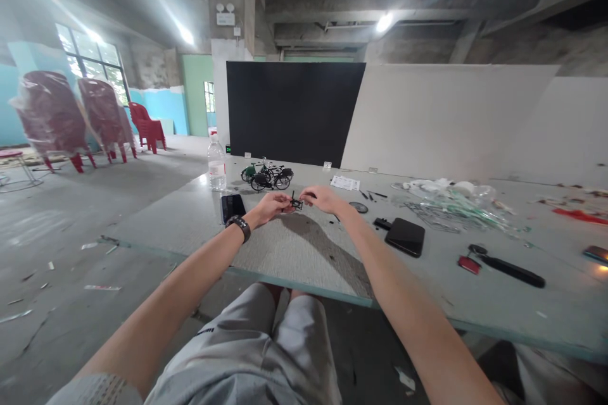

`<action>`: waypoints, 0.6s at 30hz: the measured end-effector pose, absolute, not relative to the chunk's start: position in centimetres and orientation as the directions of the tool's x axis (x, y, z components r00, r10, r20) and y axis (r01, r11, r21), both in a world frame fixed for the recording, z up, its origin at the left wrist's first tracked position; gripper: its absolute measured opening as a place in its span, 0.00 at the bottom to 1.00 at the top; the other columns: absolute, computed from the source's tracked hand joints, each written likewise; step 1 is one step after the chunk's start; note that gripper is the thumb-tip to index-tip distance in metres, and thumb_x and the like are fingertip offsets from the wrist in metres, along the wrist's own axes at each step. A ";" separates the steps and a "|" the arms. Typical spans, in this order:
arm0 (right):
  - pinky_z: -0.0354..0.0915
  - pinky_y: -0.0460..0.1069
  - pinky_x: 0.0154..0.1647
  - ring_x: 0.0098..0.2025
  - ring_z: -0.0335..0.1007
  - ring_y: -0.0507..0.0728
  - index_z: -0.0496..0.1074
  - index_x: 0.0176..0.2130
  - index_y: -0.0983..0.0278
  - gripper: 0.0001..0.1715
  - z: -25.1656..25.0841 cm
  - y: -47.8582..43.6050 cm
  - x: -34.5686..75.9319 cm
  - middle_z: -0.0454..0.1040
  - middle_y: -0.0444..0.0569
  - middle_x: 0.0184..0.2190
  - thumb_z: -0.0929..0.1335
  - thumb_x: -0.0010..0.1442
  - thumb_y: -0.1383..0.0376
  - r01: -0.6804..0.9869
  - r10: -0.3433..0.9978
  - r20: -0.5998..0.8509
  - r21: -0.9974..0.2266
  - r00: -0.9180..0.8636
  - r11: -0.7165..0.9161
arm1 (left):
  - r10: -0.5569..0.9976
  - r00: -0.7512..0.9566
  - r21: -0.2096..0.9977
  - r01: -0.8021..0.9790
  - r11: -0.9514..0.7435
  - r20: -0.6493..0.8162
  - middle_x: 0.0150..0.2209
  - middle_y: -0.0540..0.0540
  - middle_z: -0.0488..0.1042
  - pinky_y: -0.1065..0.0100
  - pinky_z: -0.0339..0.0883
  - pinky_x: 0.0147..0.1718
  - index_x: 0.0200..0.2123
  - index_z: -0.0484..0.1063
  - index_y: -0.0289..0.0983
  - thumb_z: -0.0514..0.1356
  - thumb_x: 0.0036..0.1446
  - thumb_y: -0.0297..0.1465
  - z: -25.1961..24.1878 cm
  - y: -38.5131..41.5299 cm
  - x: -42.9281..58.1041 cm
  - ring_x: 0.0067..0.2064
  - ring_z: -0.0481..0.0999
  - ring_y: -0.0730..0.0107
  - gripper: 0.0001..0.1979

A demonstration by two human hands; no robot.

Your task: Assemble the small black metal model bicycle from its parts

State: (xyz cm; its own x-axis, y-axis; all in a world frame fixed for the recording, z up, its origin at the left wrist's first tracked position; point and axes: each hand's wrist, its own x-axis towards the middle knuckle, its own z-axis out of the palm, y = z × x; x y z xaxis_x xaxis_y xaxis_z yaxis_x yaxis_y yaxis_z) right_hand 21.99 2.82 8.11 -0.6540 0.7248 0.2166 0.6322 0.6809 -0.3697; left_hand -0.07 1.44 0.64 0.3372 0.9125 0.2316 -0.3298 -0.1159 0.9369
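**Q:** What are the hands holding?
**A:** One small black part [296,204]. The left hand [272,205] and right hand [323,198] each pinch it by the fingertips, just above the table [294,259].

**Q:** What lies around them?
**A:** One phone [232,207] sits just left of the left hand, with one water bottle [217,166] behind it. Two model bicycles [268,177] stand beyond the hands. One black case [405,236] lies to the right, and one black-handled tool [510,270] farther right.

**Q:** Is there open room?
**A:** The table is bare from the hands back to its near edge, above the knees.
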 end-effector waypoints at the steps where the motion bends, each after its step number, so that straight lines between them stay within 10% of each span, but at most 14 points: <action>1: 0.65 0.49 0.36 0.35 0.73 0.57 0.77 0.42 0.64 0.14 8.1 2.8 22.0 0.80 0.53 0.36 0.66 0.66 0.59 0.629 0.729 0.225 -0.383 -0.647 0.677 | 0.914 0.336 0.939 -0.324 -0.114 0.227 0.32 0.44 0.76 0.59 0.70 0.49 0.32 0.75 0.31 0.78 0.42 0.35 0.7 1.4 -0.1 0.37 0.80 0.65 0.20; 18: 0.63 0.48 0.35 0.34 0.72 0.55 0.76 0.43 0.65 0.10 8.1 2.6 21.9 0.80 0.53 0.37 0.67 0.67 0.63 0.654 0.752 0.249 -0.377 -0.610 0.656 | 0.917 0.318 0.929 -0.349 -0.122 0.239 0.32 0.45 0.76 0.59 0.71 0.49 0.31 0.76 0.31 0.80 0.39 0.36 0.4 1.7 0.0 0.36 0.81 0.65 0.22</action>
